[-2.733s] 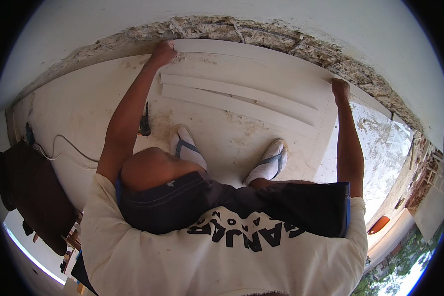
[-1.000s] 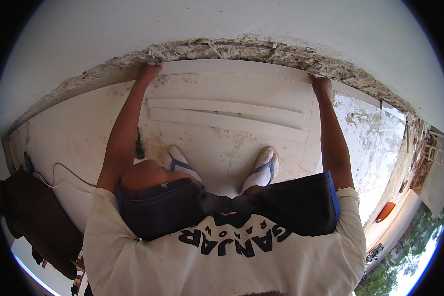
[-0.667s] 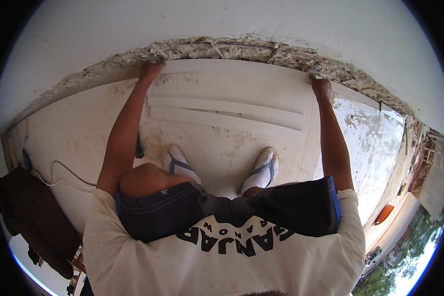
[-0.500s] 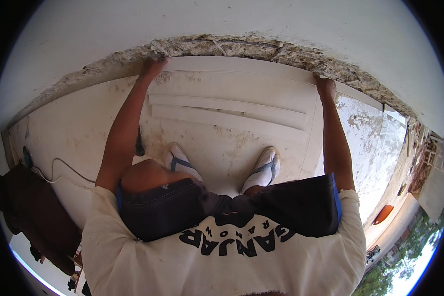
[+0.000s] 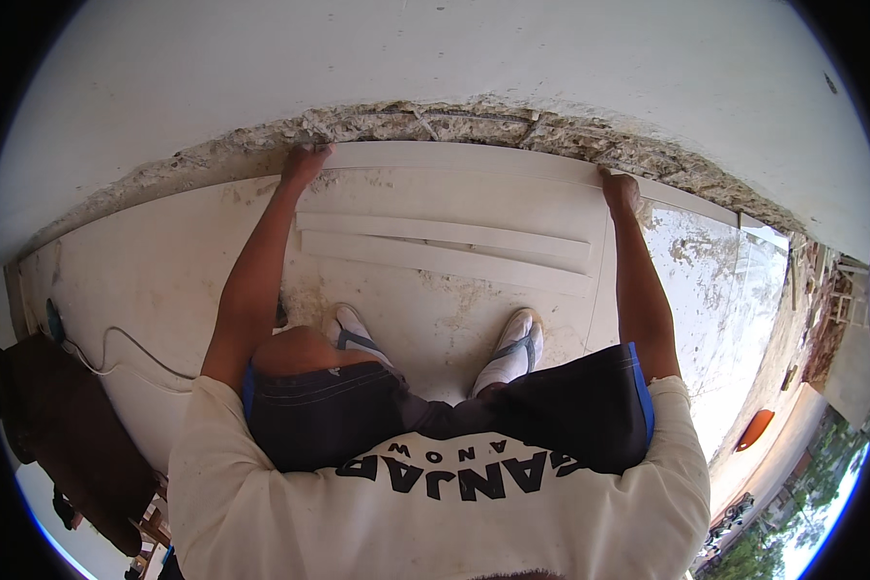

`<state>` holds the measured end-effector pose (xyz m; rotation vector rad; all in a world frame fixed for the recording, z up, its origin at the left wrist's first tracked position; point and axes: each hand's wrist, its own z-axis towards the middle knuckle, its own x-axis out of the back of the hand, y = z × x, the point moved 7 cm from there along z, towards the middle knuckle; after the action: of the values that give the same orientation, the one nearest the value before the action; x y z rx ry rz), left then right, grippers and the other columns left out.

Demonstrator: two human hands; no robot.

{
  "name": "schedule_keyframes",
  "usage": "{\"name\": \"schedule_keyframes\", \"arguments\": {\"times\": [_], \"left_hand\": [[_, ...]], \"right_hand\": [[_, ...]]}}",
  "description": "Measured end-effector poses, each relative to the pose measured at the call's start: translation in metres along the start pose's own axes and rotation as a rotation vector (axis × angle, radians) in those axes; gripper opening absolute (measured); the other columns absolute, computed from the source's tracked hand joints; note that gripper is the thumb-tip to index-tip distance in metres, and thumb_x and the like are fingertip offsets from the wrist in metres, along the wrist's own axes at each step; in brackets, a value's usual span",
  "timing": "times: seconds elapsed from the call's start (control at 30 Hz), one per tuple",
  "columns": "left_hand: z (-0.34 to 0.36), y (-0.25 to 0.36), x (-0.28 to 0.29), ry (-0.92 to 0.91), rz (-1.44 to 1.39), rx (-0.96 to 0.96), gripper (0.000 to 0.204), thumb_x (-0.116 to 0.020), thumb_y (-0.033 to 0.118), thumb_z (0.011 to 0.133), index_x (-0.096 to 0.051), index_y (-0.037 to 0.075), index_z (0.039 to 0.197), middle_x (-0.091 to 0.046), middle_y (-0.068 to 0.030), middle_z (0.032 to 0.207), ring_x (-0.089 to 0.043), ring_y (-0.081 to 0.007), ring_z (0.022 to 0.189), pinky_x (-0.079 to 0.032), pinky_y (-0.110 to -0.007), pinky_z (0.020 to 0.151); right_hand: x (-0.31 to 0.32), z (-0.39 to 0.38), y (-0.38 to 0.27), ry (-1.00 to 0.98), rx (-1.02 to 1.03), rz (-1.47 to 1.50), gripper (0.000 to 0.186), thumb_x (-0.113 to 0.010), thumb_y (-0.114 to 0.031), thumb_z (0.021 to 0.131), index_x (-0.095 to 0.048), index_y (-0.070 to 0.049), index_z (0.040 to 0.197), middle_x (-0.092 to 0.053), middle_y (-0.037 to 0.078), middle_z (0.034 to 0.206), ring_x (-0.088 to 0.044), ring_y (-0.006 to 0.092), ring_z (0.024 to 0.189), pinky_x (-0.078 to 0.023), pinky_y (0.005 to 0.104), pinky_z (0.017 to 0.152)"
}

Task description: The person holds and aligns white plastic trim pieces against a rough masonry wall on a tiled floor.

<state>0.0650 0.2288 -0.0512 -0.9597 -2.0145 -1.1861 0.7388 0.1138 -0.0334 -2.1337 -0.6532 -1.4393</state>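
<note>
A long white tile strip (image 5: 459, 157) lies along the foot of the wall, by a broken-out channel (image 5: 396, 124) of rough mortar. My left hand (image 5: 305, 166) is closed on its left end, fingers curled at the channel's edge. Near the right end, my right hand (image 5: 622, 190) grips the strip with bent fingers; the fingertips are partly hidden. Two more white strips rest on the floor between my arms and feet: an upper strip (image 5: 445, 231) and a lower strip (image 5: 445, 262), touching or nearly so at the left and spreading apart toward the right.
Large pale floor tiles (image 5: 155, 261) are stained with dirt. A grey cable (image 5: 140, 338) curls at the left beside a dark brown covered object (image 5: 63, 435). An orange object (image 5: 754, 430) lies at the right, near rubble and an outdoor edge with greenery. The white wall (image 5: 435, 48) rises ahead.
The view has tilted up, so wall, strip and floor sit lower in the picture. Both hands keep their hold on the strip at the wall's foot.
</note>
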Motion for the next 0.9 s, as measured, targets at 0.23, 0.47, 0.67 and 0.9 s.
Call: {"name": "schedule_keyframes", "arguments": {"times": [0.23,0.47,0.67,0.9], "left_hand": [[-0.014,-0.012,0.009,0.034,-0.007,-0.091,0.049,-0.065,0.047,0.082,-0.062,-0.002,0.081,-0.059,-0.0094,0.069,-0.052,-0.0223,0.063,-0.044,-0.036,0.062],[-0.037,0.014,0.006,0.034,-0.103,-0.129,0.048,-0.070,0.044,0.077,-0.060,-0.003,0.078,-0.061,-0.0150,0.067,-0.060,-0.0268,0.065,-0.047,-0.040,0.065],[-0.034,-0.012,0.010,0.145,0.027,-0.175,0.046,-0.072,0.041,0.075,-0.063,-0.003,0.083,-0.064,-0.0170,0.071,-0.064,-0.0296,0.070,-0.048,-0.041,0.067],[-0.037,0.034,0.008,-0.074,0.133,-0.105,0.062,-0.069,0.039,0.076,-0.059,-0.012,0.109,-0.065,-0.0267,0.100,-0.063,-0.0351,0.098,-0.049,-0.038,0.084]], "right_hand": [[-0.011,-0.007,0.004,-0.038,0.063,0.015,0.064,-0.065,-0.057,0.074,-0.068,0.001,0.101,-0.065,0.023,0.107,-0.062,0.0358,0.103,-0.048,0.0433,0.086],[0.002,-0.007,0.017,-0.007,0.144,-0.033,0.058,-0.065,-0.053,0.076,-0.069,0.001,0.095,-0.065,0.025,0.102,-0.062,0.0374,0.100,-0.048,0.0431,0.087],[-0.005,-0.026,0.002,-0.034,0.200,-0.055,0.055,-0.061,-0.051,0.080,-0.069,0.002,0.093,-0.065,0.025,0.099,-0.062,0.0384,0.097,-0.047,0.0448,0.086],[0.005,-0.021,0.009,0.051,0.198,-0.098,0.054,-0.056,-0.052,0.083,-0.070,-0.001,0.090,-0.066,0.024,0.096,-0.062,0.0385,0.095,-0.047,0.0459,0.085]]}}
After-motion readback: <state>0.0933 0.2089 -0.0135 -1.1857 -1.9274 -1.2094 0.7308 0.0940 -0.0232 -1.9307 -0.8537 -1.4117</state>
